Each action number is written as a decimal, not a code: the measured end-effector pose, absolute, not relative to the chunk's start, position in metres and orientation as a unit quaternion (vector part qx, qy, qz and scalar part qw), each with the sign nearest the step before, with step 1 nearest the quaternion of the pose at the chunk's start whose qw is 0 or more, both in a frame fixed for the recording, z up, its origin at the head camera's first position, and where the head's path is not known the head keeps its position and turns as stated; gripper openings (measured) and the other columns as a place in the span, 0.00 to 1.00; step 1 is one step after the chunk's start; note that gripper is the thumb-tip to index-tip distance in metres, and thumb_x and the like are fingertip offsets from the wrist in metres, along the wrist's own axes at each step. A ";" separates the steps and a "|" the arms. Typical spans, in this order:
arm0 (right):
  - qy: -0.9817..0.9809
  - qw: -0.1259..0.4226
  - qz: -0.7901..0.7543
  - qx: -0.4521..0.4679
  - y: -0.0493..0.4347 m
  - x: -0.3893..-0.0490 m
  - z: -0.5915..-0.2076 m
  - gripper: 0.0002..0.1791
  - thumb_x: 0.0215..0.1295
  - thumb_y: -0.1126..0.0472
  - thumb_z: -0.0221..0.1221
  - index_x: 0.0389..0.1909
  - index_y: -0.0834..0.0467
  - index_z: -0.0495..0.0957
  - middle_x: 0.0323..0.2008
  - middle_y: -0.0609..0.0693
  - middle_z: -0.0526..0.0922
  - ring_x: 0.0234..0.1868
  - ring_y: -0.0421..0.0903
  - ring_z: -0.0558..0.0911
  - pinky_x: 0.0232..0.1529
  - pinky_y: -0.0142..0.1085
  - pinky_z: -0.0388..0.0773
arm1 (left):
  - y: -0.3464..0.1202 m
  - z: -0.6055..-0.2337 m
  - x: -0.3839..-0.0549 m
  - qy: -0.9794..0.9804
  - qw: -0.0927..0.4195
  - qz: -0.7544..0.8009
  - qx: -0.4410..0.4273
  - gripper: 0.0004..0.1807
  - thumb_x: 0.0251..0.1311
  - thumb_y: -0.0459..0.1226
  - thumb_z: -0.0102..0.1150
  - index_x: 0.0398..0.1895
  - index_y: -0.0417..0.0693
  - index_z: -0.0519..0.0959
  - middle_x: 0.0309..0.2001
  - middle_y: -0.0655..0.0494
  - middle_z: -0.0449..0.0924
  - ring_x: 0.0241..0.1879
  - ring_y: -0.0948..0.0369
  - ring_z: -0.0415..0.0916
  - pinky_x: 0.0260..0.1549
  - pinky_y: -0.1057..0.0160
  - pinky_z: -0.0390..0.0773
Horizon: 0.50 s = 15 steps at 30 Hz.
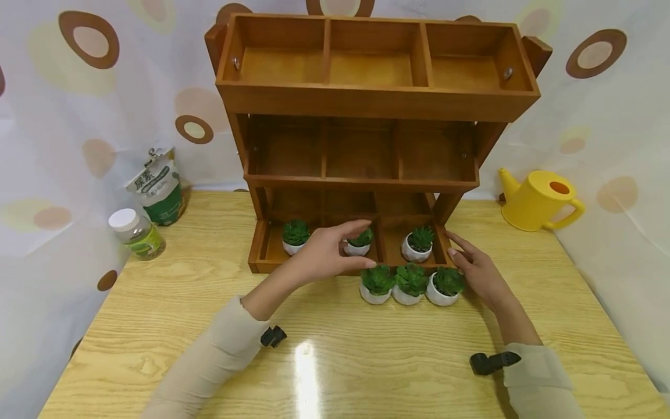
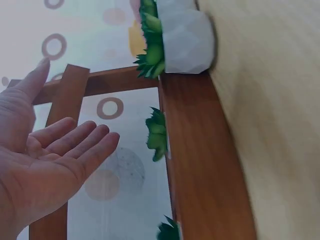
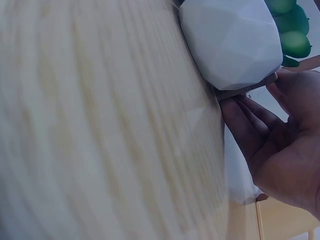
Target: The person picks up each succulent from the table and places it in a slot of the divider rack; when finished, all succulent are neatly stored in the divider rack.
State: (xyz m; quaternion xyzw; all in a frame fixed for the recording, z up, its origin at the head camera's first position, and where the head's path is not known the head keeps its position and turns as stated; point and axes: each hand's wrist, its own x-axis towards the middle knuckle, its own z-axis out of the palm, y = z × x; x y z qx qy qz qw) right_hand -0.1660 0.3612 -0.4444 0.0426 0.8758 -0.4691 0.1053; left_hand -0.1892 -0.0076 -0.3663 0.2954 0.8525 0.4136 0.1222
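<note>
Head view: the shelf stretches left to right; left fingers spread, right fingers, parted, touch it.

The head camera looks forward and down from above the table, far enough back to take in the whole 3-tier shelf with the left hand and right hand. The left wrist view, turned sideways, faces the shelf's lowest tier from close by, the table along its right side. The right wrist view, turned the opposite way, skims the table, 1 white pot very near. It and the head view share the right hand.
</note>
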 end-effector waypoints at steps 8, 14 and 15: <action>0.876 0.110 -0.467 0.048 0.361 -0.167 -0.444 0.36 0.79 0.37 0.42 0.82 0.40 0.46 0.78 0.65 0.56 0.77 0.67 0.60 0.73 0.65 0.57 | -0.029 -0.388 -0.167 0.845 0.145 0.446 0.259 0.42 0.58 0.53 0.72 0.75 0.59 0.67 0.70 0.55 0.73 0.68 0.53 0.74 0.63 0.51 0.77; 0.875 0.108 -0.470 0.047 0.361 -0.166 -0.443 0.35 0.80 0.39 0.42 0.82 0.40 0.46 0.78 0.65 0.57 0.77 0.67 0.60 0.73 0.65 0.56 | -0.035 -0.405 -0.157 0.844 0.163 0.440 0.260 0.39 0.58 0.53 0.72 0.73 0.56 0.70 0.68 0.55 0.76 0.66 0.54 0.75 0.63 0.51 0.77; 0.875 0.109 -0.470 0.047 0.360 -0.166 -0.443 0.35 0.80 0.39 0.42 0.82 0.40 0.46 0.78 0.64 0.56 0.77 0.67 0.60 0.73 0.65 0.56 | -0.036 -0.407 -0.156 0.843 0.165 0.442 0.260 0.39 0.59 0.52 0.72 0.73 0.55 0.71 0.68 0.55 0.76 0.67 0.55 0.75 0.63 0.51 0.77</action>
